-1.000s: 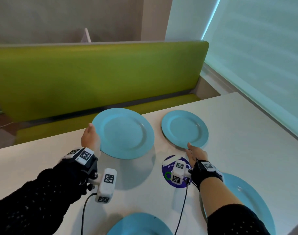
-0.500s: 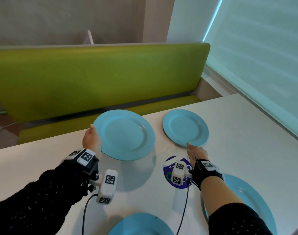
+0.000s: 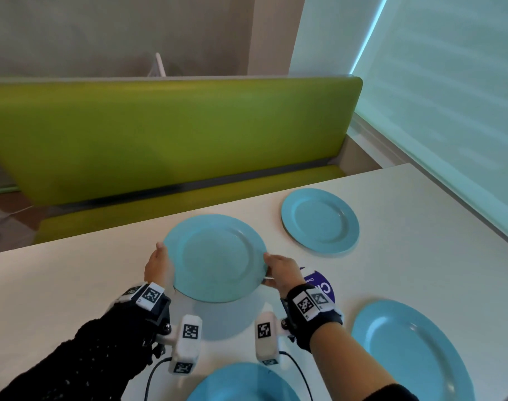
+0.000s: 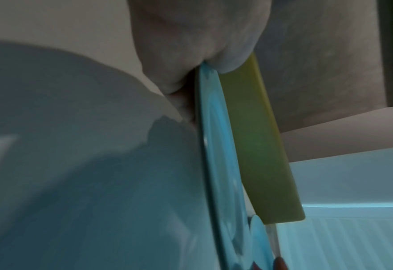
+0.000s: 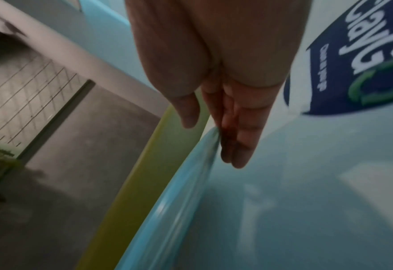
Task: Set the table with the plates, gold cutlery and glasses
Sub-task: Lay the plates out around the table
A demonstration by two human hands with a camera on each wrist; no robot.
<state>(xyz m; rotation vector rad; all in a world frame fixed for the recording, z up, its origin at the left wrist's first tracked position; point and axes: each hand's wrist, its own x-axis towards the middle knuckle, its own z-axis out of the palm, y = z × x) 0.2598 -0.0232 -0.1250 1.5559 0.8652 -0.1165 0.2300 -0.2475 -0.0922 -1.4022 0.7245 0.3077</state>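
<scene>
A large blue plate (image 3: 215, 256) hangs slightly above the white table (image 3: 59, 285), casting a shadow below it. My left hand (image 3: 156, 264) grips its left rim, and my right hand (image 3: 279, 270) pinches its right rim. In the left wrist view the left hand (image 4: 190, 54) clamps the plate's edge (image 4: 216, 146). The right wrist view shows the right hand (image 5: 213, 135) with its thumb above the rim and straight fingers under the plate (image 5: 283, 210). No cutlery or glasses are in view.
A smaller blue plate (image 3: 319, 221) lies at the far right of the table. Two more blue plates sit near me, one at the right (image 3: 411, 351) and one at the bottom edge (image 3: 241, 383). A purple sticker (image 3: 319, 285) lies by my right wrist. A green bench (image 3: 172, 134) stands beyond the table.
My right hand left the smaller plate's near rim and took the large plate's right rim. The large plate, held before by the left hand alone, has come a little nearer to me.
</scene>
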